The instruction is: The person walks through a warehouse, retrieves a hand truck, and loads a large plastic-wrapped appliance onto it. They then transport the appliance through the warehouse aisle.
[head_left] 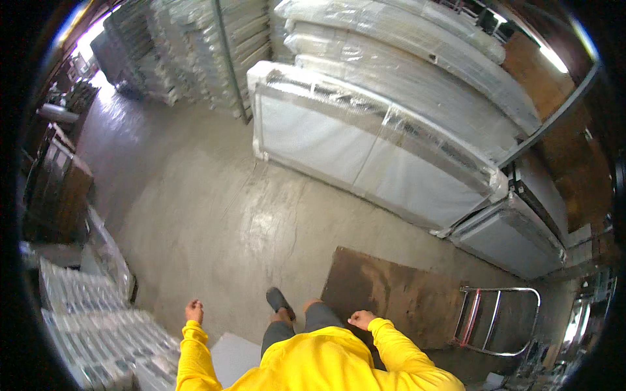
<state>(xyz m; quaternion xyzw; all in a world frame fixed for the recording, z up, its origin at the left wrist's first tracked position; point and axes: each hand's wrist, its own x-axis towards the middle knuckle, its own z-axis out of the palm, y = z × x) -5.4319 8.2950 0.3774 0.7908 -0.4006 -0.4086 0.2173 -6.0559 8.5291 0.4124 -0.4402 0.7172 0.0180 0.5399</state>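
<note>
My left hand [194, 311] hangs above the concrete floor at my left side, loosely curled, with nothing seen in it. On the other side, my right hand [362, 319] is held near my thigh, its fingers curled in and empty as far as I can see. Close to the right hand lies the brown, worn deck of a flat platform trolley [385, 280]. A chrome handle [499, 319] with a red strip on one bar rises at the trolley's right end. One of my feet, in a dark shoe [279, 302], is out in front on the floor.
Ahead stands a long plastic-wrapped panel [313, 133] on its edge, before a tall stack of wrapped slabs [404, 72]. A shorter wrapped panel [512, 234] is at right. Stacked white pieces [98, 313] lie at left. A grey post [229, 58] stands by the far stacks.
</note>
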